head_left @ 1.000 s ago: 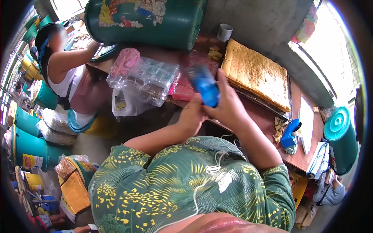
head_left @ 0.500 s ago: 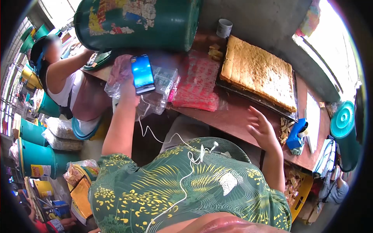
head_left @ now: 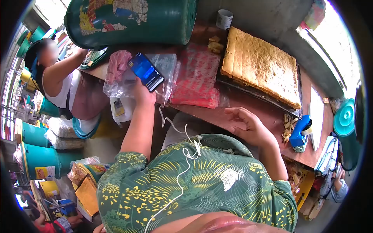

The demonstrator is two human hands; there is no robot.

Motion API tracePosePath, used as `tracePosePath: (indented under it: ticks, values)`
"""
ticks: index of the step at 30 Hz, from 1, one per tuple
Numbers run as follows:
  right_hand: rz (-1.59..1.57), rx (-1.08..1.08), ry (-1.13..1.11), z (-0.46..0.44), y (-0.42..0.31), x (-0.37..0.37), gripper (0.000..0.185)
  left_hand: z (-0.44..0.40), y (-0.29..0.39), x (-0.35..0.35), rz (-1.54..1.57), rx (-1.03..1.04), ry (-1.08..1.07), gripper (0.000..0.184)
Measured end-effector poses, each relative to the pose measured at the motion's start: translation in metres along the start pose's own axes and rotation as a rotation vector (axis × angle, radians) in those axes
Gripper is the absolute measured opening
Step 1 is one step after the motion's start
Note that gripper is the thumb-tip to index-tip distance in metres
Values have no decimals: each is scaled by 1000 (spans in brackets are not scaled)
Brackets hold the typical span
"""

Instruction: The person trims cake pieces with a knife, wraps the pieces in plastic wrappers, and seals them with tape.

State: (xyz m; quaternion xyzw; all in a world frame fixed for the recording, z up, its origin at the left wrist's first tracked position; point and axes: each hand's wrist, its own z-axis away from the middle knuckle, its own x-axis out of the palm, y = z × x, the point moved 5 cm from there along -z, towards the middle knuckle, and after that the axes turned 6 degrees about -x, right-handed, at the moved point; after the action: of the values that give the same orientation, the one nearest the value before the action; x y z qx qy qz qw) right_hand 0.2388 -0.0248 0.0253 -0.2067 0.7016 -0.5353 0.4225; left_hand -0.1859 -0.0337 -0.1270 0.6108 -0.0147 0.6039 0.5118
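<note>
My left hand (head_left: 144,93) holds a phone (head_left: 146,72) with a lit blue screen, over the clear plastic packs (head_left: 165,64) at the table's edge. A white earphone cord (head_left: 185,165) hangs from the phone area down over my green patterned shirt. My right hand (head_left: 246,125) is open, fingers apart, by the table's front edge and holds nothing. Between the hands, further back, lie red-printed plastic sheets (head_left: 196,77). A large slab of baked bread (head_left: 260,68) sits on a dark tray (head_left: 252,91) beyond my right hand.
A big green drum (head_left: 132,23) lies at the back left. A white mug (head_left: 224,19) stands near the wall. At the right are a blue tape dispenser (head_left: 300,132) and a lidded green bin (head_left: 345,120). A person (head_left: 62,77) is at the left, among several green buckets.
The phone passed from between both hands to my left hand, moved left, then tilted and shifted slightly right. My right hand let go, moved right, then came a little back left.
</note>
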Motion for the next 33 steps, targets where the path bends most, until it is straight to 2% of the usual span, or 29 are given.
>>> tracePosePath:
  ticks: [4, 8, 11, 15, 19, 23, 26, 29, 33]
  values:
    - [74, -18, 1, 9, 0, 0, 55, -19, -14, 32, 7, -4, -20, 35]
    - [-134, 201, 118, 50, 31, -4, 53, -39, -19, 34, -73, -63, 32, 40]
    - [-188, 326, 199, 79, 41, -11, 51, -21, -1, 34, -150, -30, 7, 38]
    - [-364, 351, 288, 99, 59, -16, 49, -29, 17, 6, -387, -16, 8, 33]
    - [-259, 344, 208, 83, 53, -15, 49, -42, 29, 2, -577, -141, 9, 38]
    - [-201, 257, 145, 66, 41, -11, 49, -39, 31, 5, -724, -86, 44, 44]
    - [-240, 275, 136, 68, 48, -6, 49, -46, 32, 1, -1027, 93, 108, 52]
    - [-284, 330, 135, 79, 58, -2, 49, -38, 23, 4, -1002, 323, 97, 63]
    - [-327, 347, 155, 90, 64, 3, 49, -27, 11, 15, -1085, 314, -42, 74]
